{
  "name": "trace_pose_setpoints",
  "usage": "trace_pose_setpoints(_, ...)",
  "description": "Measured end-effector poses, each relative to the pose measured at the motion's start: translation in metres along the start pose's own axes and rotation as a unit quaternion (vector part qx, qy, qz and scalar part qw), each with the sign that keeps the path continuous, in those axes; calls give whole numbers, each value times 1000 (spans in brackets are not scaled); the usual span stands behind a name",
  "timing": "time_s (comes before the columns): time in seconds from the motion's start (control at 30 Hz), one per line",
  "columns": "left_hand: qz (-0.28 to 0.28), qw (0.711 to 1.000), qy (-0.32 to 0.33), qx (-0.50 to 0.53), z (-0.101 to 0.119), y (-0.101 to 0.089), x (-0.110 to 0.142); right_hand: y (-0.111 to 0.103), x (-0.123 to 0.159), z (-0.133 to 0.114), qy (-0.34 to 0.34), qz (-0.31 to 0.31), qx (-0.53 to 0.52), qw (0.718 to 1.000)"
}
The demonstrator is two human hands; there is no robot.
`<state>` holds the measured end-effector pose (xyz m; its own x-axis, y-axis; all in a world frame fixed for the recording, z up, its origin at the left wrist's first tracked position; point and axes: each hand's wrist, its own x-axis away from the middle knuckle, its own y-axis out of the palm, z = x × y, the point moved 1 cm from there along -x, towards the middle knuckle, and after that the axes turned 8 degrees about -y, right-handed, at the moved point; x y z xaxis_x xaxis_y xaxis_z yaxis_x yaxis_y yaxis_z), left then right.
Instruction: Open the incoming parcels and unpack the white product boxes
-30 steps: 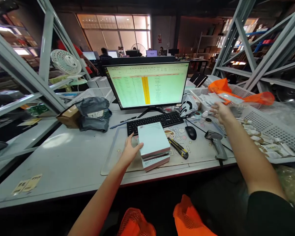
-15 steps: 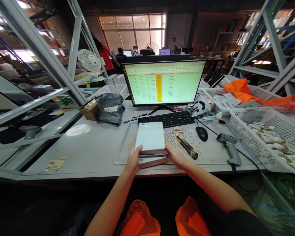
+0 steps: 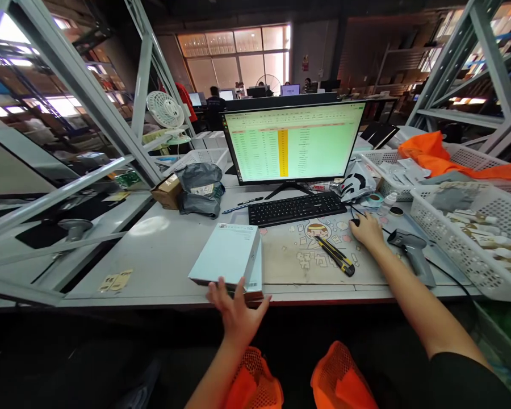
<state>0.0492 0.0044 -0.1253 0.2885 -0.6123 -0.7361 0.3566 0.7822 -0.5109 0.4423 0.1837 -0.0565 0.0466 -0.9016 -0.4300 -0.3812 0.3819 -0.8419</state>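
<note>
Two pale blue-white boxes lie stacked at the front of the desk, the upper box (image 3: 225,253) turned at an angle over the lower box (image 3: 256,275). At their near edge is my left hand (image 3: 237,318), fingers spread, the fingertips at the upper box's front side. Whether they touch it I cannot tell. My right hand (image 3: 369,233) rests over a black computer mouse (image 3: 354,222), which it mostly covers. Between the hands, a yellow-and-black utility knife (image 3: 335,255) lies on the printed desk mat (image 3: 285,264).
A monitor (image 3: 296,145) showing a spreadsheet stands behind the keyboard (image 3: 297,209). To the right are a barcode scanner (image 3: 412,254) and a white basket (image 3: 455,241) of small packed items. A grey plastic bag (image 3: 201,190) and a cardboard box (image 3: 167,192) sit at left.
Both hands have let go of the boxes, which now lie further left on the desk. My right hand has moved right onto the mouse; my left hand has opened beside the boxes.
</note>
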Motion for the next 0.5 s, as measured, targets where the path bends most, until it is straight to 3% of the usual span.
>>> trace_pose_setpoints(0.07,-23,999,-9,-32,15,15,4,5,-1,20,24,16,37,999)
trace_pose_setpoints(0.17,-35,997,-49,-50,13,25,-4,19,2,40,47,23,70,996)
trace_pose_setpoints(0.33,-40,993,-99,-45,-22,20,-25,43,12,61,72,22,97,992)
trace_pose_setpoints(0.5,-12,997,-57,-51,-71,16,-59,54,15,71,69,15,108,992)
